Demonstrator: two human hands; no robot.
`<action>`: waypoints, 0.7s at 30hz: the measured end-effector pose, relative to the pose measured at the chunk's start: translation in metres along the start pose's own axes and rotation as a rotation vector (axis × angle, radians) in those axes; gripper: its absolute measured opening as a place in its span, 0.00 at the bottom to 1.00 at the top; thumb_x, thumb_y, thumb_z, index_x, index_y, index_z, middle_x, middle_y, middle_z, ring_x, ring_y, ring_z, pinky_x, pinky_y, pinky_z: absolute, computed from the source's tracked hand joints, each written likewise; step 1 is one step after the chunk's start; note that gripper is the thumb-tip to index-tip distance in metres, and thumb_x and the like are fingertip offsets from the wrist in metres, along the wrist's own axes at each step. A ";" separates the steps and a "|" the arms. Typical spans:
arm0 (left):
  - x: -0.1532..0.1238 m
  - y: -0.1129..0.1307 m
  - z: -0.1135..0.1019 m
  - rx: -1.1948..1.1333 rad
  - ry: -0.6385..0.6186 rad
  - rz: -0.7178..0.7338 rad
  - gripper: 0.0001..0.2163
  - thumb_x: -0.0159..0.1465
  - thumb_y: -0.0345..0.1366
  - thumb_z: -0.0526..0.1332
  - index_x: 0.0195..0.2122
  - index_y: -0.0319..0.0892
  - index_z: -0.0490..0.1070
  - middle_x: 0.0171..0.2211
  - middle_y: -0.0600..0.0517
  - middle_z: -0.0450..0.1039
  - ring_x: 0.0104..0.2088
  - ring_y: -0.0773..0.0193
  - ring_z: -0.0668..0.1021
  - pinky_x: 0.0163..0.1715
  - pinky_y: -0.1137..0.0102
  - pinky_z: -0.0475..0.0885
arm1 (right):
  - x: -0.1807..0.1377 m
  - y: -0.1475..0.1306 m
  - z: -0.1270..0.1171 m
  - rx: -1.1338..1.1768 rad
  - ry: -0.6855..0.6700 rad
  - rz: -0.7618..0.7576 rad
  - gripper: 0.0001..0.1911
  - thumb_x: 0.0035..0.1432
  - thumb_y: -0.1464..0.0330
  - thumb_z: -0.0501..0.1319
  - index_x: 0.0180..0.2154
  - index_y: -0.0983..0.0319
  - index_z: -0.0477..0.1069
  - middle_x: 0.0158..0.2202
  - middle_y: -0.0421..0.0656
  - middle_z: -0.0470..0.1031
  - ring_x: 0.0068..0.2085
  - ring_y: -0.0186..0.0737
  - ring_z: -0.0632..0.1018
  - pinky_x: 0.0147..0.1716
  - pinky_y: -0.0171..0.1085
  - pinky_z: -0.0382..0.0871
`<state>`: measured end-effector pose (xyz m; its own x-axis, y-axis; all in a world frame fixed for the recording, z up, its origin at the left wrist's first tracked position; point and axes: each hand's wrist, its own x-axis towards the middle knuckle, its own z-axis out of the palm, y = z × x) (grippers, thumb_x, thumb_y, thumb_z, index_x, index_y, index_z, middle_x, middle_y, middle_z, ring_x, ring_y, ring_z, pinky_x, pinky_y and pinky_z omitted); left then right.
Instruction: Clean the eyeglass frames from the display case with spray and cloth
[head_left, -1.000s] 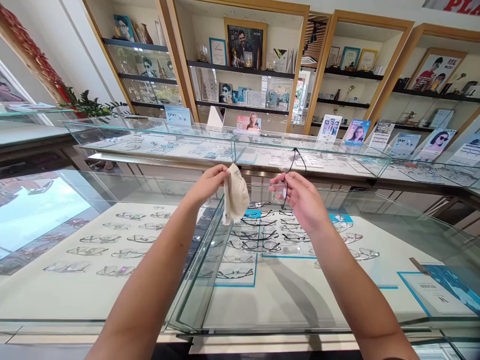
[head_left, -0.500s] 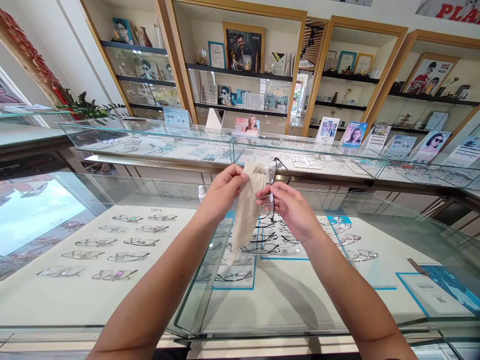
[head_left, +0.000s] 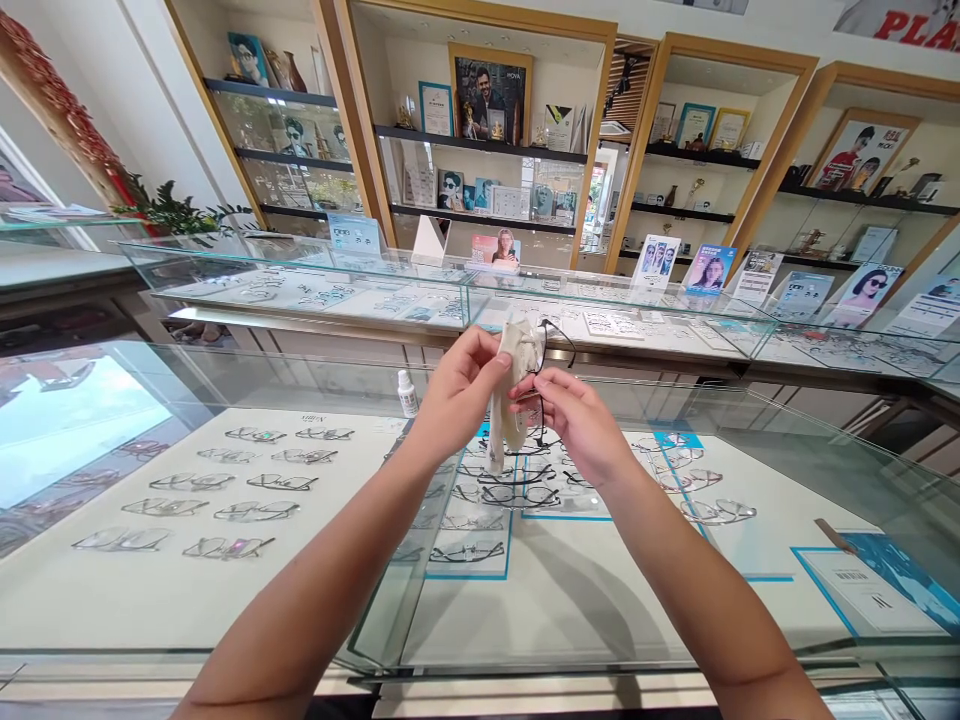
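Note:
My left hand [head_left: 466, 392] is closed on a cream cleaning cloth [head_left: 513, 400], which hangs down from the fingers. The upper part of the cloth lies bunched against a lens of a pair of dark-framed eyeglasses [head_left: 543, 345]. My right hand [head_left: 574, 418] pinches these eyeglasses near the middle of the frame, holding them upright on edge, with a temple arm sticking out to the right. Cloth and fingers hide most of the lenses. Both hands are raised over the glass display counter.
Below lies a glass counter [head_left: 525, 640] with rows of eyeglasses [head_left: 521, 495] inside. A small white bottle [head_left: 406, 393] stands left of my hands. Farther back runs another glass showcase [head_left: 420, 268] with upright cards, before wooden shelves [head_left: 480, 140].
My left hand has moved right, towards the eyeglasses, bringing the cloth against them. The cloth now hangs shorter and narrower, and more of the white bottle shows. My right hand has barely shifted.

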<state>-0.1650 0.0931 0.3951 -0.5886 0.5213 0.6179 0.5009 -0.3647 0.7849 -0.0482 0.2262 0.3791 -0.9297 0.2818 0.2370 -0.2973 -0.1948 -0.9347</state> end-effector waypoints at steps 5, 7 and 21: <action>-0.002 0.001 0.002 0.011 -0.076 0.027 0.13 0.72 0.44 0.65 0.33 0.44 0.68 0.32 0.53 0.67 0.33 0.63 0.68 0.37 0.67 0.66 | 0.001 0.000 0.001 -0.022 -0.004 -0.001 0.16 0.60 0.51 0.72 0.35 0.56 0.81 0.42 0.42 0.84 0.43 0.42 0.82 0.43 0.40 0.71; -0.002 -0.002 0.004 -0.012 -0.059 0.024 0.17 0.74 0.48 0.62 0.32 0.43 0.69 0.34 0.51 0.69 0.34 0.62 0.70 0.38 0.66 0.68 | 0.001 0.000 0.001 -0.050 -0.006 -0.013 0.15 0.61 0.51 0.71 0.35 0.56 0.81 0.42 0.42 0.84 0.42 0.42 0.82 0.43 0.40 0.71; 0.005 -0.015 0.009 -0.432 -0.071 -0.299 0.27 0.58 0.52 0.79 0.48 0.45 0.68 0.26 0.59 0.73 0.18 0.70 0.70 0.17 0.71 0.69 | 0.003 0.001 -0.002 -0.114 -0.102 -0.005 0.15 0.63 0.52 0.69 0.34 0.57 0.79 0.38 0.41 0.83 0.40 0.40 0.80 0.43 0.40 0.66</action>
<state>-0.1695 0.1082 0.3865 -0.6137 0.6966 0.3717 0.0019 -0.4694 0.8830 -0.0512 0.2288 0.3784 -0.9473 0.1848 0.2616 -0.2805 -0.0840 -0.9562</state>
